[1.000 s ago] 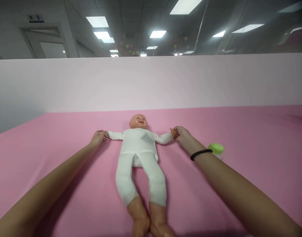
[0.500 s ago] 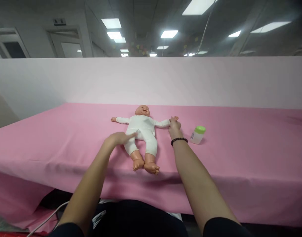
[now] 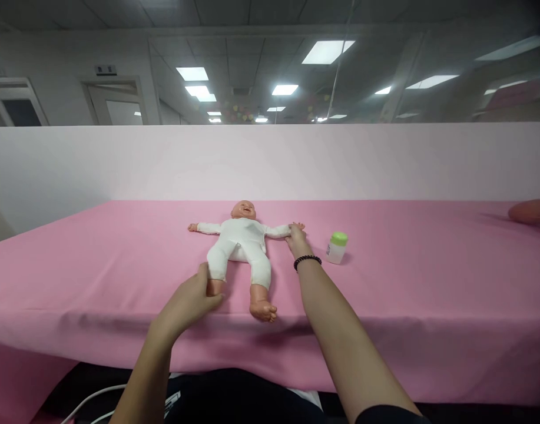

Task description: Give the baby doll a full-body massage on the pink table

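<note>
A baby doll (image 3: 242,241) in a white one-piece suit lies on its back on the pink cloth-covered table (image 3: 406,282), arms spread, bare feet toward me. My left hand (image 3: 188,303) is closed round the doll's left-side foot and lower leg near the table's front edge. My right hand (image 3: 297,240), with a black bead bracelet at the wrist, holds the doll's right-side forearm near its hand. A small clear bottle with a green cap (image 3: 337,247) stands just right of my right wrist.
A pale pink partition (image 3: 384,159) runs behind the table. An orange-red rounded object (image 3: 532,211) lies at the far right edge. A white cable (image 3: 90,400) hangs below the table's front edge, beside my dark clothing.
My left hand let go of the doll's arm, drew back along its body and closed on its foot. The view pulled back from the table. My right hand stays at the doll's arm.
</note>
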